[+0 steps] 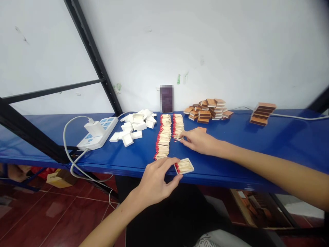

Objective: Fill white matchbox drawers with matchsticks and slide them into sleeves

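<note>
My left hand (155, 180) grips a small white matchbox tray (184, 166) filled with red-tipped matches at the near edge of the blue shelf (257, 144). Fingers and thumb pinch its left end. My right hand (199, 140) reaches to the near end of the right row of matches (178, 125), fingertips pinched on a few sticks. A second, longer row of matches (163, 136) lies just to its left. A brown matchbox sleeve (202, 129) lies behind my right hand.
A pile of empty white trays (135, 126) sits left of the matches, beside a white power strip (99, 132) with a plugged adapter and cable. Heaps of brown sleeves (208, 109) and a neat stack (262, 113) stand at the back right. Black shelf struts cross the left.
</note>
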`<state>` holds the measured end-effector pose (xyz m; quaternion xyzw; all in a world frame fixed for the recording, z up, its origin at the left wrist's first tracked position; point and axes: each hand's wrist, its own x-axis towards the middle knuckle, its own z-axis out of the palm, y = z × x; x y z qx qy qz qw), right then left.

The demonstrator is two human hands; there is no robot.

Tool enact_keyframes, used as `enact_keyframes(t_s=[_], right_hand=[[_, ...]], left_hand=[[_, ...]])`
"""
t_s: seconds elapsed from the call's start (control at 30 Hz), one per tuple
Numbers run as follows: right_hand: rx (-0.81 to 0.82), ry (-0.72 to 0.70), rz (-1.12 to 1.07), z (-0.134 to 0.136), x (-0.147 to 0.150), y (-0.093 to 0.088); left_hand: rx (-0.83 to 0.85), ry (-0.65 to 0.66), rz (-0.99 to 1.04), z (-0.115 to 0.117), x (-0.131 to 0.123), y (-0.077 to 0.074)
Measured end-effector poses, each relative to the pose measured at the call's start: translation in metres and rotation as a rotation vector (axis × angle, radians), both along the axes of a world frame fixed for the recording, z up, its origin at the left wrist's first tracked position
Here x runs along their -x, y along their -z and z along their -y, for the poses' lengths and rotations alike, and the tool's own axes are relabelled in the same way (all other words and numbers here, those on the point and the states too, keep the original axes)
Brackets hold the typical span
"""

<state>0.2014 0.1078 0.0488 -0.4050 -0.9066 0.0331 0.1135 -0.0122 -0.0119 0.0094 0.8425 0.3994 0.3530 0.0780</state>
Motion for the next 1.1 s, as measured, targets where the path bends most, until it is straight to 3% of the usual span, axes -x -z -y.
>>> enact_keyframes(t_s=[0.3,0.57,1.1], right_hand=[[0.026,-0.029,-0.121,-0.009,-0.002,0.013],[0.067,-0.073,-0.122,-0.004,-0.014,0.008],[0.097,-0.067,-0.18,-0.006,-0.011,0.011]], left_hand=[[-0.011,-0.004,-0.01,0.001,0.001,0.002],[-0.028,0.008,0.006,0.0,0.0,0.0],[-0.038,0.02,0.008,-0.002,0.0,0.002]])
